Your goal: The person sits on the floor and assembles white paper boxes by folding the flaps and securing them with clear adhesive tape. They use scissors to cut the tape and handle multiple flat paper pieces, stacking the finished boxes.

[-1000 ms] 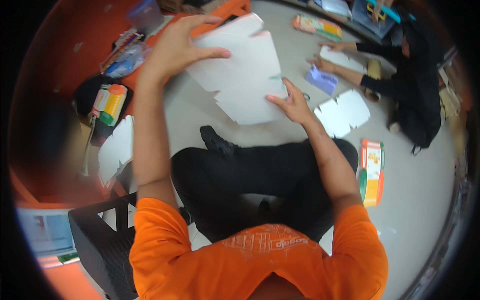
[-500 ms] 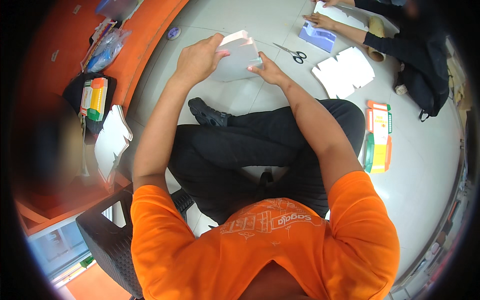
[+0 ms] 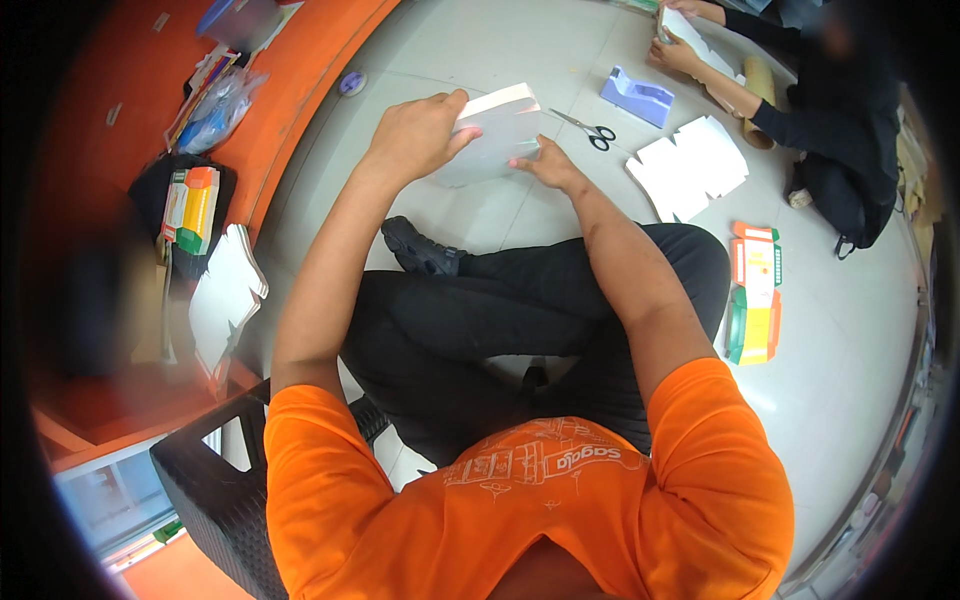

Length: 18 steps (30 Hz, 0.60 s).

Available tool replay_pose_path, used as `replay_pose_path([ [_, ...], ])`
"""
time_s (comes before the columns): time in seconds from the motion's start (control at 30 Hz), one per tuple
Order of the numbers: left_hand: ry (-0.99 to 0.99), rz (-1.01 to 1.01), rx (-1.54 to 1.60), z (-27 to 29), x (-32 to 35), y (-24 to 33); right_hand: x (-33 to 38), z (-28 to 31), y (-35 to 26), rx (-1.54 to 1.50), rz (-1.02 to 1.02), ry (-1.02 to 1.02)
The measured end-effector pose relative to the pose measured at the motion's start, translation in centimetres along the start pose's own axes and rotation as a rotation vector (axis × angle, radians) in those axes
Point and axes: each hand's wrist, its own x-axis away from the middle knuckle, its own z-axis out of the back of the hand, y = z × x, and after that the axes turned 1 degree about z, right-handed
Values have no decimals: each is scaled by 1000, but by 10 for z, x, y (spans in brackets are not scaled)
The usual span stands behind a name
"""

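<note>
A white cardboard box [image 3: 490,140], partly folded, is held up in front of my crossed legs. My left hand [image 3: 420,135] grips its left side, the thumb on the near face and the fingers behind the upper edge. At the lower right corner my right hand [image 3: 548,165] pinches the box, its thumb against the near face. The far side of the box and most of my fingertips are hidden. Nearest to my right hand on the floor lie black-handled scissors [image 3: 597,138], their blades pointing toward the box.
A purple tape dispenser [image 3: 638,97], white cut card sheets [image 3: 690,165] and a flattened printed carton [image 3: 757,290] lie on the floor to the right. Beyond, a co-worker's hands [image 3: 680,50] hold white card beside a brown roll [image 3: 759,95]. More card [image 3: 225,300] leans left by the orange furniture [image 3: 290,90].
The box's notched upper flap now lies straighter along its top, and the box sits slightly further right in view. The co-worker's hand has left the tape dispenser and now holds white card.
</note>
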Motion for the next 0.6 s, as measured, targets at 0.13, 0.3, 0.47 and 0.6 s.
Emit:
replay_pose_path([
  [0.13, -33, -6, -1, 0, -6, -8, -1, -1, 0, -32, 41, -1],
  [0.3, 27, 26, 20, 55, -3, -31, -1, 16, -41, 42, 236, -78],
  [0.47, -121, 254, 419, 140, 28, -63, 79, 32, -152, 18, 246, -266],
  [0.6, -297, 289, 484, 110, 60, -52, 164, 15, -147, -108, 89, -258],
])
